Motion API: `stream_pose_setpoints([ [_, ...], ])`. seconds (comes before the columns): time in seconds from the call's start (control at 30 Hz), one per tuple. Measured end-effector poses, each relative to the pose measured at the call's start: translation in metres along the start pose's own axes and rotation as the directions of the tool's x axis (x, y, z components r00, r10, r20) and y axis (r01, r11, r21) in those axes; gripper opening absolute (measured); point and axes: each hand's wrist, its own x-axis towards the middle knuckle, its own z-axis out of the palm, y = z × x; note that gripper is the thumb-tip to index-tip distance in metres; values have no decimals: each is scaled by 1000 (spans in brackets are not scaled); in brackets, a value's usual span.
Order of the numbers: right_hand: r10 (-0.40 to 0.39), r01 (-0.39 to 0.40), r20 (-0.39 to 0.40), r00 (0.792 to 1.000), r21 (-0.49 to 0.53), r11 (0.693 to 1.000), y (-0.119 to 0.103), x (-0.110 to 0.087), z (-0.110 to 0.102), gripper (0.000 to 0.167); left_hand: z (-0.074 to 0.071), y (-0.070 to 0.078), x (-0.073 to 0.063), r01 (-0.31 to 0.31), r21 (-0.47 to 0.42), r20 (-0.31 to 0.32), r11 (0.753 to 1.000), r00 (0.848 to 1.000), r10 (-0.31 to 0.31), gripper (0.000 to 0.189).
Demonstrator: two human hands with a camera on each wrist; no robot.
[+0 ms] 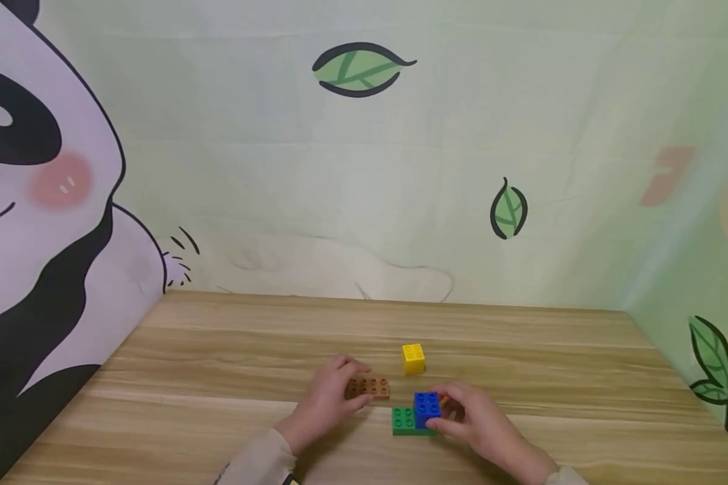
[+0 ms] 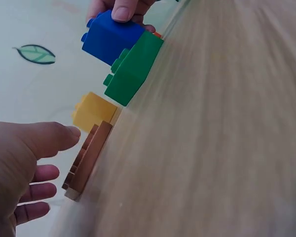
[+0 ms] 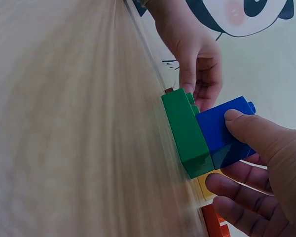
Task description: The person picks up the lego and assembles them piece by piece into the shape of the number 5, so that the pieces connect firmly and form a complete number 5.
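Note:
On the wooden table a green brick [image 1: 403, 421] lies with a blue brick [image 1: 427, 409] on its right half. My right hand [image 1: 482, 421] pinches that blue brick, its thumb [image 3: 251, 129] on the near side. To the left, my left hand [image 1: 324, 397] is held beside a flat brown brick [image 1: 373, 387], thumb and fingers spread apart. The left wrist view shows the brown brick [image 2: 89, 160] just past the thumb tip; whether they touch I cannot tell. The blue brick's fit on the studs is partly hidden.
A yellow brick [image 1: 413, 359] stands behind the others. An orange-red brick [image 3: 213, 220] lies beyond my right hand, mostly hidden by it in the head view. A printed backdrop [image 1: 267, 168] with a panda and leaves rises behind the table [image 1: 218, 343].

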Motion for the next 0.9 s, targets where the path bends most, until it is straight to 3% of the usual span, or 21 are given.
stream_pose_setpoints([
  [0.5,10,-10,-4,1000,-14,1000,2,-1,3,40,6,-10,0,65,26,42,998,997,-66,43],
  [0.9,-29,29,-12,1000,13,1000,2,-1,1,41,13,-10,3,66,0,36,998,997,-66,41],
])
